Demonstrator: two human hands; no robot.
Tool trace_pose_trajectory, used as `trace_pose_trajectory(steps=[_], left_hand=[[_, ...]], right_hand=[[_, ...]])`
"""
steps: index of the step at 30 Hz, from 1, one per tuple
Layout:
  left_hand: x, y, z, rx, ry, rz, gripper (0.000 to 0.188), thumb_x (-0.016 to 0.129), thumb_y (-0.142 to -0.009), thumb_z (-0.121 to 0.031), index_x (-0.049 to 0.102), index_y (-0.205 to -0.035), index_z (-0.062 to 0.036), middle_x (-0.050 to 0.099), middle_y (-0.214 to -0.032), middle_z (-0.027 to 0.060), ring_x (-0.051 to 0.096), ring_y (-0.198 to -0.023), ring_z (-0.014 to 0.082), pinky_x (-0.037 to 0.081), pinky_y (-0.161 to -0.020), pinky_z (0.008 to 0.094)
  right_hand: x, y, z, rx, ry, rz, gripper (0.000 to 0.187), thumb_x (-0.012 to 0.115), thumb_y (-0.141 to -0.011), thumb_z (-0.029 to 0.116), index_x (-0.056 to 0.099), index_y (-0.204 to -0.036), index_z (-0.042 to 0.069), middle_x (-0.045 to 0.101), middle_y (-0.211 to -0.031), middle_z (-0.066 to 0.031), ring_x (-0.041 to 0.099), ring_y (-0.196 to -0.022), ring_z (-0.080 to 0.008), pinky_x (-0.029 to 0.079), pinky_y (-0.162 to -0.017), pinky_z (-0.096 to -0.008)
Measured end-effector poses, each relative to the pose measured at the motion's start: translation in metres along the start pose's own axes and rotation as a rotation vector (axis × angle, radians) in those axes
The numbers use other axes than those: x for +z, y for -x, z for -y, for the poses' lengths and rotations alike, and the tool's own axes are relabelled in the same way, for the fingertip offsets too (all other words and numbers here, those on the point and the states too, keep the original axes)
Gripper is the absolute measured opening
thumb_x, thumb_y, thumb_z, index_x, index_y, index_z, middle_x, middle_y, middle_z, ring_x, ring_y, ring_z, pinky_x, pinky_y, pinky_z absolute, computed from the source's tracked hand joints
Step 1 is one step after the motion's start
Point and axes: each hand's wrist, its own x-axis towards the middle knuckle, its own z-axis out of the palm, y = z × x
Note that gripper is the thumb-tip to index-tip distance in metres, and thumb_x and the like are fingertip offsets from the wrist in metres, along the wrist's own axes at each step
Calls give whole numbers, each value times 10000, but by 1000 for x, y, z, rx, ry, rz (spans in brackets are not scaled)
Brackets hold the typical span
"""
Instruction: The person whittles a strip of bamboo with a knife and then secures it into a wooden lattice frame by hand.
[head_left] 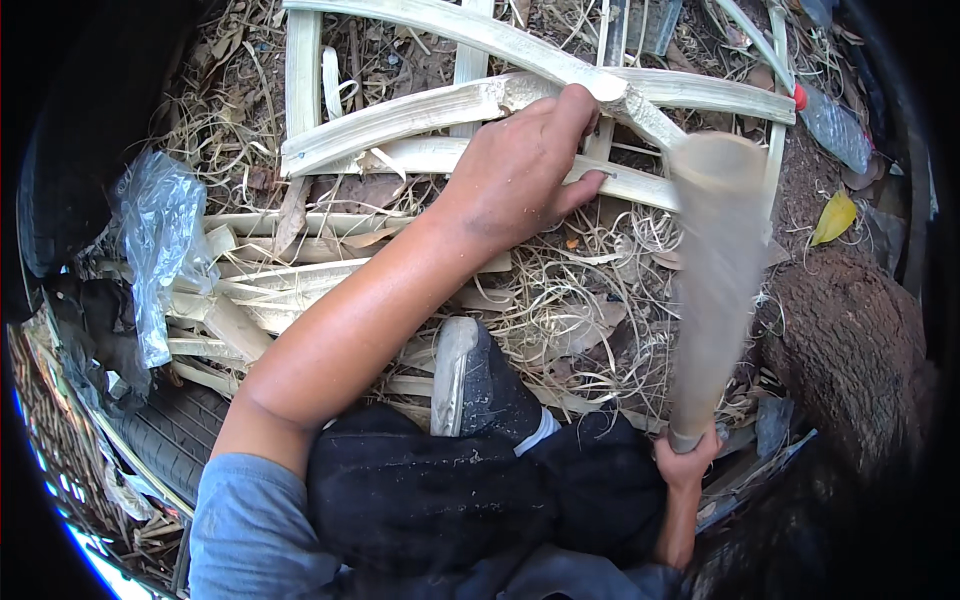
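Split bamboo strips [400,125] cross one another in a pale frame on the ground ahead of me. My left hand [530,165] is closed over the crossing of two strips, its thumb out to the right and most fingertips hidden beneath. One strip [490,35] slants down from the upper left and ends in a cut tip by my knuckles. At the lower right my right hand [688,455] grips the narrow end of a thick wooden club [715,290]. The club is smeared by motion, and its round head lies over the frame's right side.
More split strips [270,285] lie at left beside a crumpled clear plastic bag [165,240]. A tyre [175,430] sits at lower left. At right are a plastic bottle [835,130], a yellow leaf [834,217] and a tree trunk [850,340]. Curly shavings [590,310] cover the ground near my shoe [480,380].
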Motion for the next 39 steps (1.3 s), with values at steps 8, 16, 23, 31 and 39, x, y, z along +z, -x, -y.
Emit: trace_pose_trajectory(steps=[8,16,23,31,39], left_hand=[[1,0,-4,17,1,-14,515,795,-739,-206,413,-1046,-45,570,-789,143,613,-695,334,491,-614,420],[-2,-1,-6,-1,16,29,523,791,-740,-194,401,-1053,-43,565,-788,138,614,-712,320,493,-625,406],[-3,1,-4,-18,17,8,531,791,-741,-189,389,-1056,-44,556,-774,138,605,-694,331,491,-605,409],[-8,-2,-7,-61,23,80,492,738,-781,-192,390,-1084,-22,605,-925,184,634,-849,382,524,-679,429],[-7,2,-4,-46,13,71,509,731,-780,-194,391,-1113,-12,601,-921,185,632,-853,384,517,-681,439]], right_hand=[[4,1,-3,-25,-7,-71,361,708,-596,118,591,-912,-11,647,-731,-189,665,-689,-395,524,-642,-404],[8,1,-3,-6,-5,1,389,708,-598,119,588,-946,-6,644,-748,-206,663,-731,-415,527,-658,-415],[6,-4,6,37,91,25,392,717,-600,132,589,-942,-10,645,-742,-200,654,-714,-430,522,-652,-431],[7,-3,-9,54,243,42,425,726,-570,159,583,-934,-7,645,-735,-198,657,-700,-419,524,-655,-454],[12,-7,-2,63,242,100,381,713,-586,121,593,-926,-2,651,-727,-163,670,-672,-366,531,-649,-418]])
